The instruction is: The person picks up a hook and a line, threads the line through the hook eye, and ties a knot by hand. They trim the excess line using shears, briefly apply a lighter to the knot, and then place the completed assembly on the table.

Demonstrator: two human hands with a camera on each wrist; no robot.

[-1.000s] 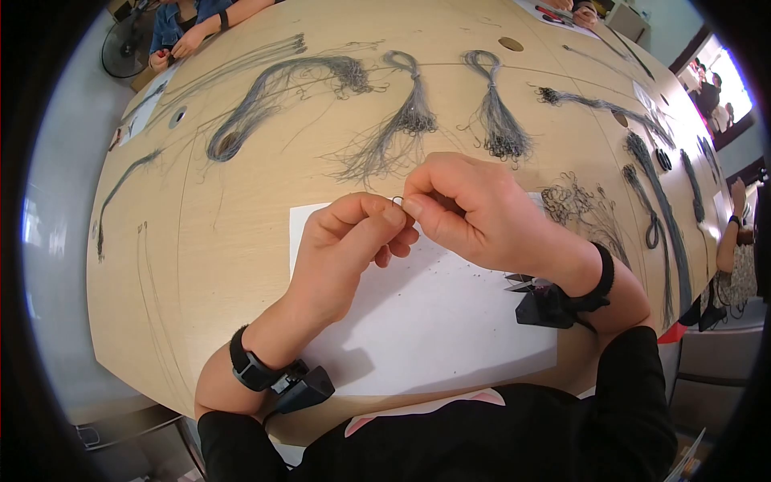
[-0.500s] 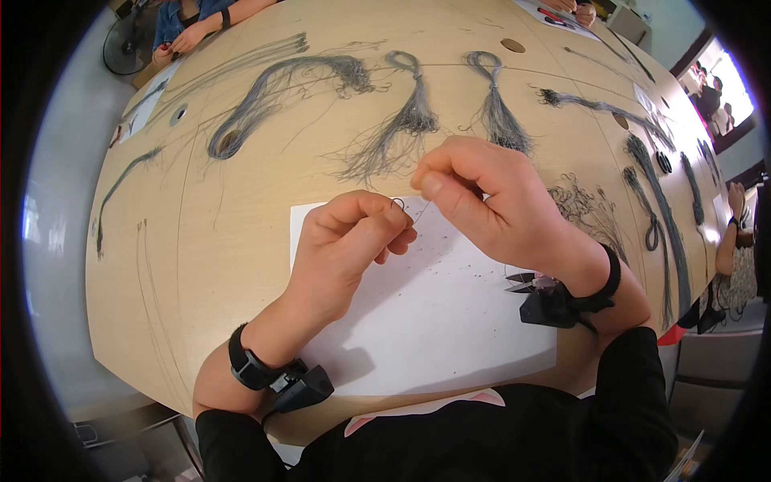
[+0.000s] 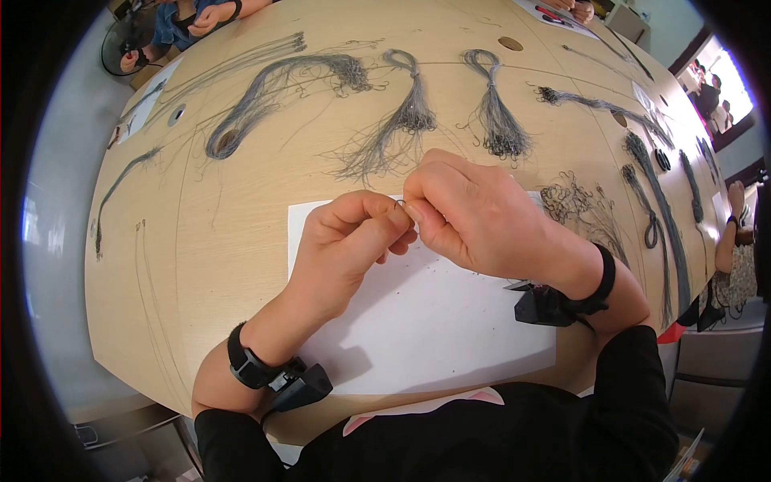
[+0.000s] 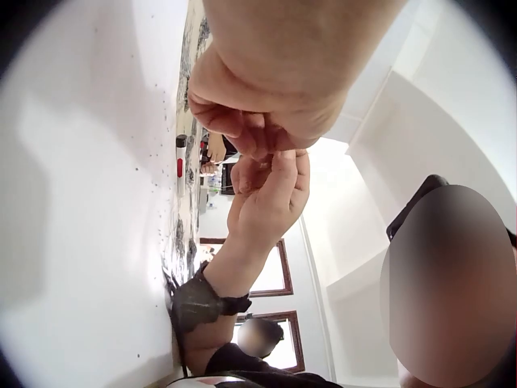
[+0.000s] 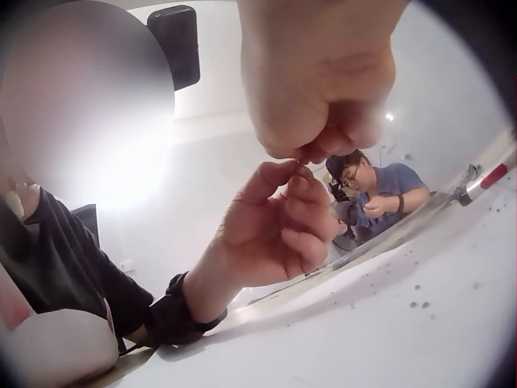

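Observation:
Over a white sheet of paper (image 3: pixel 450 341), both hands meet fingertip to fingertip. My left hand (image 3: pixel 341 245) pinches a small dark fish hook (image 3: pixel 398 202) between thumb and forefinger, and its curved bend shows above the fingertips. Close against it, the right hand (image 3: pixel 486 217) has thumb and forefinger pinched together at the hook. The thin line between them is hidden by the fingers now. In the left wrist view, the right hand's fingertips (image 4: pixel 284 155) sit right below the left hand's curled fingers.
Dark specks dot the paper. Small snips (image 3: pixel 520 285) lie near the right wrist. Beyond the paper are looped bundles of hooks on line (image 3: pixel 491 104) and a loose pile of hooks (image 3: pixel 569 202). Other people sit around the table (image 3: pixel 233 265).
Half a second ago the right hand had drawn up and right, with thin line stretched between the hands. It is now back against the left fingertips. The left hand has stayed put.

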